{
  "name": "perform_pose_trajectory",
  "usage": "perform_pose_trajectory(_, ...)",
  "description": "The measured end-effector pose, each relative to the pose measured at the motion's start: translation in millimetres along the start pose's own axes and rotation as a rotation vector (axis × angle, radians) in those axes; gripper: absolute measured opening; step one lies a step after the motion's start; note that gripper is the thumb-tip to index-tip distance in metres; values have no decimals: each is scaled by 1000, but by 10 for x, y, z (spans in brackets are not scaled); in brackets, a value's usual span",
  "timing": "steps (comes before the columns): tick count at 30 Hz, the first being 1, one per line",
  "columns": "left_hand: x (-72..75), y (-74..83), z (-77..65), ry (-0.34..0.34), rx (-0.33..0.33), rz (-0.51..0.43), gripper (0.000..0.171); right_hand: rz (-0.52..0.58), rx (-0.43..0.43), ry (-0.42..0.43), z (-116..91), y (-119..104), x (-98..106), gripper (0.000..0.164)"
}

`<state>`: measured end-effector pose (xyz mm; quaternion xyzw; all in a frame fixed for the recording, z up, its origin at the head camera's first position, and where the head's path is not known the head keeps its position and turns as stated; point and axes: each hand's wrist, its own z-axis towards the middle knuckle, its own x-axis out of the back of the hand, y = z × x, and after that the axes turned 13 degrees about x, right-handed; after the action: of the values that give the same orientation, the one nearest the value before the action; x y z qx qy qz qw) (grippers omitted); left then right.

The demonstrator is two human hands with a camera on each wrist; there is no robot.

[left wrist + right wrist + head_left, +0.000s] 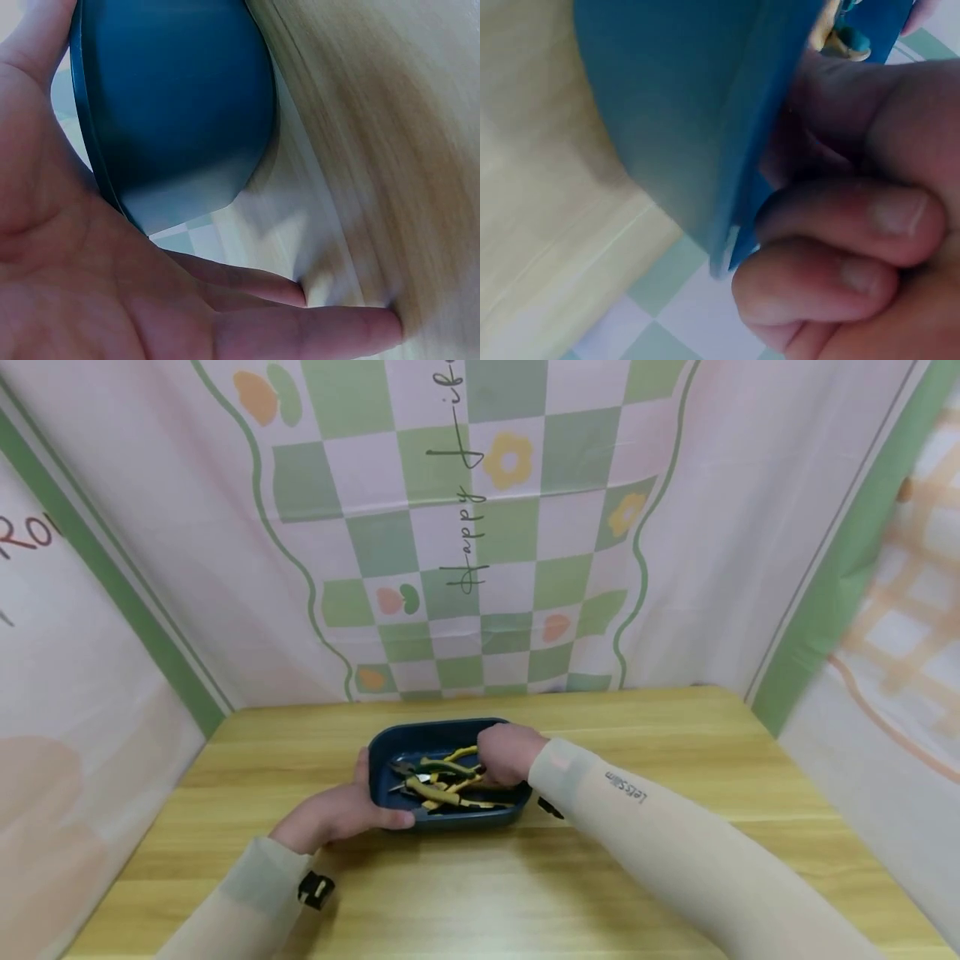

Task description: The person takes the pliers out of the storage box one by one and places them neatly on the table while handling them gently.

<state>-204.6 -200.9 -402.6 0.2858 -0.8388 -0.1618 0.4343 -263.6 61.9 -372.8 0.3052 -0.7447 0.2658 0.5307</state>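
A dark blue plastic box [390, 739] with rounded corners stands on the table, holding several pliers [433, 791] with yellow and green handles. My left hand [348, 810] braces the box's left end, its thumb over the near rim. In the left wrist view its fingers [307, 330] lie straight beside the box wall. Reaching in over the right end, my right hand [512, 753] has curled fingers. Its thumb and forefinger pinch down inside the box, where the handle end of green-and-yellow pliers [447, 767] meets them. The fingertips' grip is hidden in both views.
The box rests on a light wooden table [480, 893]. Behind the table's back edge hangs a checked green and white cloth [457, 643]. More printed cloth [90, 710] stands along the left side, and another panel [877, 677] along the right.
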Motion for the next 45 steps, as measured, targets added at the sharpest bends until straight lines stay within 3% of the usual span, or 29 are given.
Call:
perform_pose_trajectory(4, -9, -3, 6, -12, 3, -3, 143, -36, 50, 10, -17, 34, -15, 43)
perform_pose_trajectory(11, -17, -20, 4, -2, -21, -17, 142, 16, 155, 4, -39, 138, -31, 51)
perform_pose_trajectory(15, -13, -23, 7, 6, -21, -10, 142, 65, 226, 40, -49, 209, -50, 49)
perform_pose_trajectory(21, -16, -10, 32, -10, -9, -33, 142, 67, 250, 43, -54, 256, -65, 41)
perform_pose_trajectory(27, -11, 2, -2, 5, -25, -41, 142, 47, 201, 25, -97, 251, -27, 15)
perform_pose_trajectory(34, 0, 17, -4, 9, -4, -13, 141, 161, 76, 1, -64, 150, 91, 57)
perform_pose_trajectory(45, 1, 1, 18, -2, 4, -42, 143, 316, -45, -60, 231, 5, 144, 57)
